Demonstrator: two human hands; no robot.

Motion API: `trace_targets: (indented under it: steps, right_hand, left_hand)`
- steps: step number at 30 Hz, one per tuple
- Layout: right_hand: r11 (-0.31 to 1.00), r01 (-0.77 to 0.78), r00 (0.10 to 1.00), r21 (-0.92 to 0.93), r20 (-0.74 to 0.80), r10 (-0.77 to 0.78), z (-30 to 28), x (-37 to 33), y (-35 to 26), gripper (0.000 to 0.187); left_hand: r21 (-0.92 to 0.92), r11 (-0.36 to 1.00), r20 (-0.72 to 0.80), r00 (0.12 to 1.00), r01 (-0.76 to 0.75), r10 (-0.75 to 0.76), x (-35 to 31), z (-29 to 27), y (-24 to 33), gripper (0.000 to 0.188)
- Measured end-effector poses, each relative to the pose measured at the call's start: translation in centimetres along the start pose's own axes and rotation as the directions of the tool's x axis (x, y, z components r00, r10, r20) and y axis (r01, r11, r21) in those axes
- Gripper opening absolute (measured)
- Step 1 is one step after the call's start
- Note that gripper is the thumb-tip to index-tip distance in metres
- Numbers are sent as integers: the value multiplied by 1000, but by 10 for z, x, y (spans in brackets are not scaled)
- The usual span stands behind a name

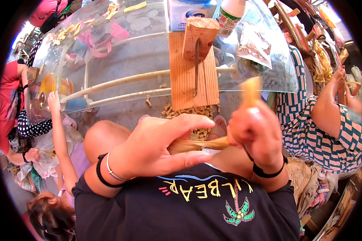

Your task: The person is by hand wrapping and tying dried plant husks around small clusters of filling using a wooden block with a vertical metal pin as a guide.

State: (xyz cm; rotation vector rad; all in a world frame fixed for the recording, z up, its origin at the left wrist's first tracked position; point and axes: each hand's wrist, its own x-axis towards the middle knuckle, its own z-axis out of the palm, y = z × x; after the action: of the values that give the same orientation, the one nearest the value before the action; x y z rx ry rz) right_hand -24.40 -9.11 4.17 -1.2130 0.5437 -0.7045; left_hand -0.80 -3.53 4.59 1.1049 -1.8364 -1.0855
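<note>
A twisted, glossy yellow-brown strip [199, 145] stretches between my two hands, above my lap. One end lies in the palm of my left hand [161, 142], whose thumb and forefinger stick out loosely on either side of it; the other fingers are hidden. My right hand [257, 130] is closed in a fist around the strip's other part, and a blurred yellow end [251, 88] juts up above the fist. Beyond my hands, a wooden board [181, 88] rests at the table's near edge, bearing an upright wood block [200, 34] and a thin metal bar [196, 68].
The clear-topped table [128, 56] carries pink ribbon [102, 46], a white bottle [231, 16] and a plastic packet [255, 48]. Short cut pieces [189, 112] are heaped on the floor below. A child's arm [62, 136] reaches to the table at left; a person in patterned clothes [321, 136] sits at right.
</note>
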Motion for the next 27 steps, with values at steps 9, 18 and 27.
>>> trace_targets:
  steps: [9, 18, 27]
  right_hand:
    - [898, -63, 511, -435, 759, 404, 25, -1, 46, 33]
    - [958, -180, 959, -222, 176, 221, 15, -5, 31, 15]
    - [994, -5, 1000, 108, 25, 2, 21, -2, 30, 15]
  left_hand:
    - [19, 974, 126, 967, -227, 223, 13, 28, -22, 31]
    - [143, 987, 92, 994, -68, 55, -3, 9, -15, 18]
    - [200, 880, -137, 877, -431, 461, -4, 7, -16, 25]
